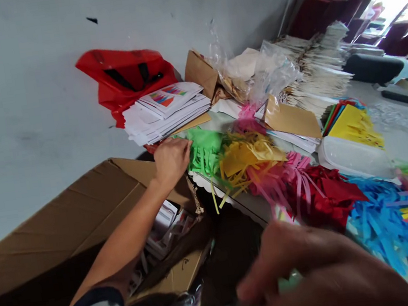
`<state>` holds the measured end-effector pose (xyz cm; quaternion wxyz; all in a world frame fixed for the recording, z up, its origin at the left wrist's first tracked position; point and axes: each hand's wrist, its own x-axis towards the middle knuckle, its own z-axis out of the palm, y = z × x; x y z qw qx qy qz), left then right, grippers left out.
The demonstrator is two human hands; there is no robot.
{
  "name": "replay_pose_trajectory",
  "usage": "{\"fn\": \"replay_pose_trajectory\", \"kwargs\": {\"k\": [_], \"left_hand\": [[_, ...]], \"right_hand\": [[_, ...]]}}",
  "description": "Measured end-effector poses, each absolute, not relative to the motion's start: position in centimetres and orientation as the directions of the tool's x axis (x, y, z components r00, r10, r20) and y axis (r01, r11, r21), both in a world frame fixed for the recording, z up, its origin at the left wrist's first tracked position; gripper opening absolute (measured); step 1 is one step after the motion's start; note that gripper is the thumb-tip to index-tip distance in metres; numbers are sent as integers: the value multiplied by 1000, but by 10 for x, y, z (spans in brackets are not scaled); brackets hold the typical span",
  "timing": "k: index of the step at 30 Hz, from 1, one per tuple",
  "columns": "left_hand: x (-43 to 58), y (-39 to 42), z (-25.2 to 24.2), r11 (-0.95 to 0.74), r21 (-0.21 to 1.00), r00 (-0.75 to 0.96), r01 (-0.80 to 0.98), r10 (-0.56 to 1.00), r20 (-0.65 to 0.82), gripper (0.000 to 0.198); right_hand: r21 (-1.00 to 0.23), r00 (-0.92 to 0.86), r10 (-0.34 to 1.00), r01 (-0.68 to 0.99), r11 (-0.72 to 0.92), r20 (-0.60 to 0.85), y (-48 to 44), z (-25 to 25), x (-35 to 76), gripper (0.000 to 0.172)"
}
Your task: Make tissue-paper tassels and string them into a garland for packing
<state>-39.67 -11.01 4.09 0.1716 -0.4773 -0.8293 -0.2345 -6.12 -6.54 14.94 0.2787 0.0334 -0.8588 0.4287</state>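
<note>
Grey wall (60,46) takes up the upper left of our view, and the whole scene sits tilted in the frame. Below it we record an open cardboard box (66,228), flaps spread, along the table (406,129), whose near edge carries scalloped white trim (228,195). Folded papers (163,229) lie inside the box. Past the fringes we note a red plastic bag (125,75), a stack of printed sheets (166,112), a kraft envelope (290,118) and a clear plastic container (352,157).

Fringed paper bunches (268,174) form a long row, its axis following the table edge from green at the upper left, through yellow, pink and red, to blue at the lower right. Their loose strands point mostly toward the near edge, and some hang over it. The green fringe (205,150) lies just ahead of the left hand (172,162), whose fingers (184,148) are extended and close together, touching the fringe; we cannot confirm a grip. Open room lies over the box, beside that hand.

The right hand (319,271) is blurred, near the camera and below the row, with fingers partly curled at a small pale green piece (290,281); we cannot tell whether it is held.
</note>
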Motion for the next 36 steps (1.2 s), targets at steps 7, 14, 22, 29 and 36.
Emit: {"fn": "replay_pose_trajectory", "kwargs": {"k": [7,14,22,29,36], "left_hand": [[-390,-111,68,316,62,-297,947,784,545,37],[-377,-116,45,112,383,-338,917,728,596,38],[-373,-111,14,46,448,-366,893,653,664,29],[-369,-104,10,40,479,-398,877,618,678,38],[-367,-102,16,-9,470,-388,883,551,739,18]], "right_hand": [[-633,-793,347,-62,772,501,8,112,-182,33],[-616,-763,588,333,714,269,22,86,-268,30],[-425,-778,595,477,769,203,19,85,-270,25],[-460,-764,619,490,740,182,22,90,-265,28],[-332,-756,616,535,777,224,26,82,-260,16]]}}
